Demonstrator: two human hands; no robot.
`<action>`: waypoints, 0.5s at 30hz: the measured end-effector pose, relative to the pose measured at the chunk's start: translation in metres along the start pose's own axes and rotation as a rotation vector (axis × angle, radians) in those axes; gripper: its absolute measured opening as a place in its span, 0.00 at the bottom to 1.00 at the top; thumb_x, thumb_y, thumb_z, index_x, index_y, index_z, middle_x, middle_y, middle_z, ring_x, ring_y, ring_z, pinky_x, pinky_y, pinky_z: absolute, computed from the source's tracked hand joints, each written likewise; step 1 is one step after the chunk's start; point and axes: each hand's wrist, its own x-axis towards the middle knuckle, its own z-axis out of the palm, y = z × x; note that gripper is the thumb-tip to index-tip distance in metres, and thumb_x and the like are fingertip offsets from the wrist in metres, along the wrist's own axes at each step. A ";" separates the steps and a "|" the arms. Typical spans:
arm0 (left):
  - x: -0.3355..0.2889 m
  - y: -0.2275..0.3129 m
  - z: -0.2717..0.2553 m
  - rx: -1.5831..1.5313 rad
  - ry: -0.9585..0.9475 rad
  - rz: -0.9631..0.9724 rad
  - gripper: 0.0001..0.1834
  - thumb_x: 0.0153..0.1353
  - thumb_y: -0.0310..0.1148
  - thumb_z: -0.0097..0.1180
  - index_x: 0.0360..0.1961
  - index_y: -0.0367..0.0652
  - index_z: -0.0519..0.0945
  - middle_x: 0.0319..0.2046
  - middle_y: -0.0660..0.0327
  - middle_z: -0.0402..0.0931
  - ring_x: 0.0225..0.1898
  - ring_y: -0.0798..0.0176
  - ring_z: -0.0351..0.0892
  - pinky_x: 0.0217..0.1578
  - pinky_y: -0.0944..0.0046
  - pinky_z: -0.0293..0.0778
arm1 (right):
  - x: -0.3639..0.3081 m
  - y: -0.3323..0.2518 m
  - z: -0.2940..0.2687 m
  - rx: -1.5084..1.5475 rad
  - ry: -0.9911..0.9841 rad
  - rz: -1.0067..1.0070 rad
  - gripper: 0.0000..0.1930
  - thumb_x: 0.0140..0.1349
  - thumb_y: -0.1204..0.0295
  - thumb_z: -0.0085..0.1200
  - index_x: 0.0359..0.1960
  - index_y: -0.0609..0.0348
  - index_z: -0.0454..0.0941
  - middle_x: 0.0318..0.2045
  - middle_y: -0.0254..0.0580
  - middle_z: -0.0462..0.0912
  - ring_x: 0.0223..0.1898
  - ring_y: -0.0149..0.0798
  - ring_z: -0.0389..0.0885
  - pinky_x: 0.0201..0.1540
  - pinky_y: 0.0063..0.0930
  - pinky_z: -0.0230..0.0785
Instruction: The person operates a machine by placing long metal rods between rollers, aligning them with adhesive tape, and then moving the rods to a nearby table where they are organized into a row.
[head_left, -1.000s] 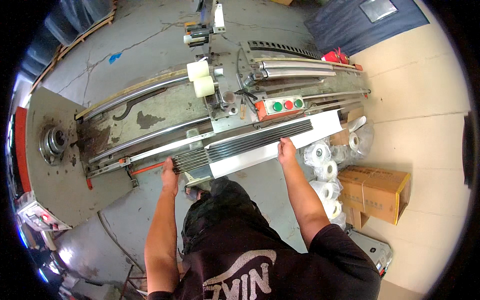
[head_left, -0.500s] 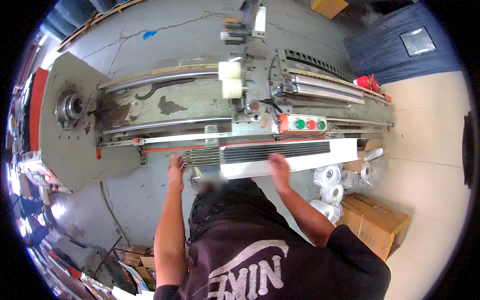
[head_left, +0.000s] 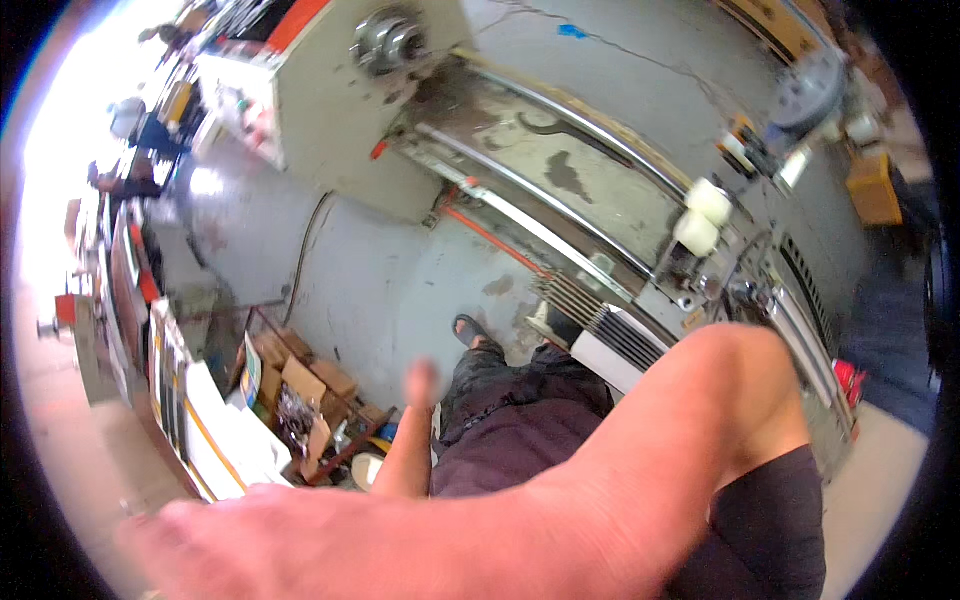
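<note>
Close in front of the view, my right arm reaches across to the lower left. My right hand (head_left: 235,545) is large and blurred there, and its fingers cannot be made out. Lower down by my left leg, my left hand (head_left: 421,384) hangs above the floor, also smeared; nothing shows in it. Several long thin dark rods (head_left: 612,332) lie side by side on a white sheet (head_left: 608,362) along the machine's near side. Neither hand touches them. My right arm covers their far end.
The long rail machine (head_left: 560,170) stands ahead, with white rollers (head_left: 697,233) on its carriage and a hooked wrench (head_left: 560,130) on its bed. At the lower left are cardboard boxes (head_left: 330,380) with scraps and a white panel (head_left: 205,415). A cable (head_left: 308,250) crosses the floor.
The view has swung to the left. Both hands have left the rods and sheet: the right arm has come up across the view, and the left hand has dropped beside my leg.
</note>
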 end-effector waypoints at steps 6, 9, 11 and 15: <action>-0.095 -0.023 -0.001 0.158 -0.440 -0.629 0.14 0.68 0.33 0.56 0.53 0.47 0.82 0.48 0.54 0.82 0.51 0.53 0.82 0.53 0.49 0.76 | 0.102 0.033 0.008 0.136 -0.209 0.212 0.41 0.64 0.63 0.59 0.74 0.72 0.59 0.61 0.53 0.78 0.64 0.43 0.77 0.71 0.40 0.61; -0.136 -0.065 0.023 0.316 -0.242 -0.548 0.14 0.68 0.34 0.56 0.53 0.47 0.83 0.48 0.54 0.83 0.50 0.54 0.82 0.51 0.49 0.77 | 0.160 0.063 0.013 0.188 -0.222 0.296 0.45 0.62 0.59 0.62 0.74 0.75 0.58 0.60 0.55 0.79 0.64 0.44 0.77 0.72 0.40 0.61; -0.170 -0.084 0.021 -0.437 0.098 -1.222 0.14 0.70 0.36 0.54 0.53 0.47 0.83 0.49 0.54 0.83 0.51 0.53 0.82 0.52 0.49 0.77 | 0.184 0.084 0.017 0.226 -0.204 0.339 0.47 0.61 0.56 0.64 0.75 0.76 0.58 0.60 0.56 0.79 0.64 0.45 0.77 0.72 0.41 0.61; -0.191 -0.141 -0.013 -1.848 0.689 -1.564 0.24 0.71 0.49 0.60 0.61 0.48 0.78 0.41 0.62 0.83 0.37 0.64 0.81 0.35 0.65 0.74 | 0.221 0.155 -0.009 0.243 0.043 0.556 0.53 0.59 0.51 0.68 0.75 0.79 0.57 0.60 0.58 0.80 0.64 0.47 0.78 0.73 0.41 0.61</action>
